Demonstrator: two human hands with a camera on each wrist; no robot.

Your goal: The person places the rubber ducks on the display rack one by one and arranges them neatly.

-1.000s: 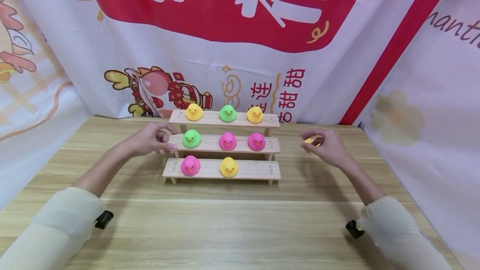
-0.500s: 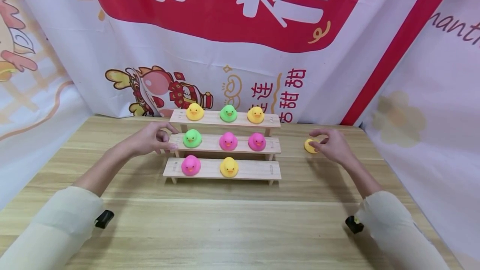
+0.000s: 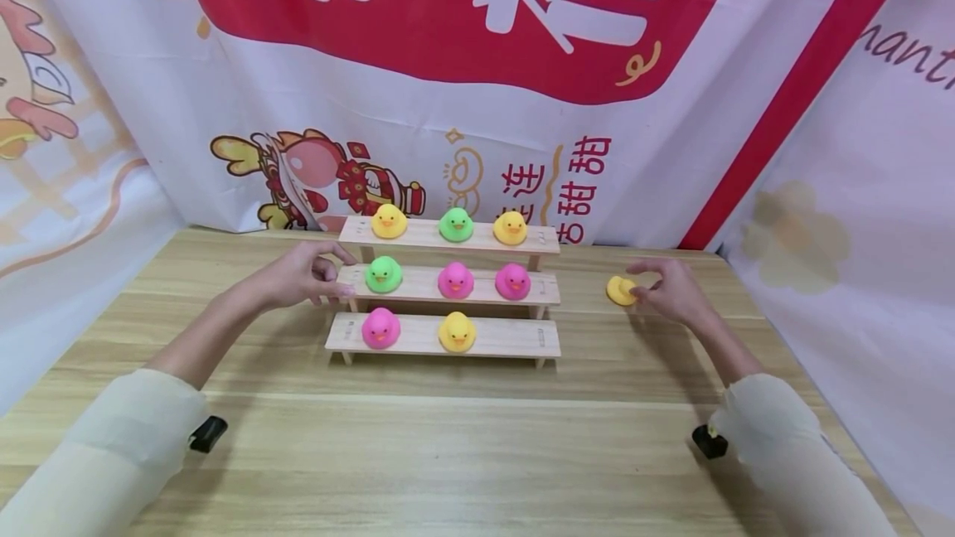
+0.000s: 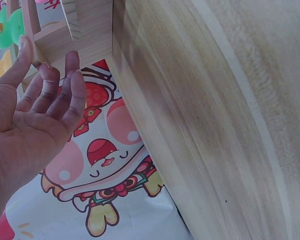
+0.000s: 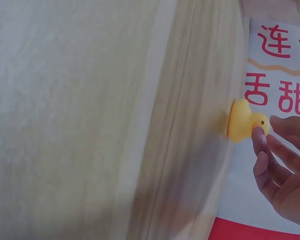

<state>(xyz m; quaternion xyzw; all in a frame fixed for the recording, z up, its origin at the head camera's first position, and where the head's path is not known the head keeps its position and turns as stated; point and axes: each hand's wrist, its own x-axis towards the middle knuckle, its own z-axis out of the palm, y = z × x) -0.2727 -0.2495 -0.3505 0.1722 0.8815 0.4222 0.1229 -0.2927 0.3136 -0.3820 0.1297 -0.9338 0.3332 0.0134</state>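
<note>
A three-tier wooden display stand (image 3: 515, 336) stands on the table, with small rubber ducks along its steps. My left hand (image 3: 302, 276) holds the left end of the middle step, thumb and forefinger at its edge; in the left wrist view the hand (image 4: 40, 115) has its other fingers loosely bent. To the right of the stand, a yellow rubber duck (image 3: 619, 290) sits on the tabletop. Beside it is my right hand (image 3: 671, 295), thumb and forefinger spread apart. In the right wrist view, fingertips overlap the head of the duck (image 5: 238, 122); whether they touch it I cannot tell.
The top step bears a yellow duck (image 3: 389, 222), a green duck (image 3: 456, 224) and another yellow one. A green duck (image 3: 384, 274) and two pink ones stand on the middle step; a pink duck (image 3: 381, 328) and a yellow duck (image 3: 457, 332) are below. Printed cloth (image 3: 418, 114) hangs behind.
My right hand has loosened its fingers from the yellow duck and drawn slightly right, so more of the duck shows on the table. The left hand stays at the stand.
</note>
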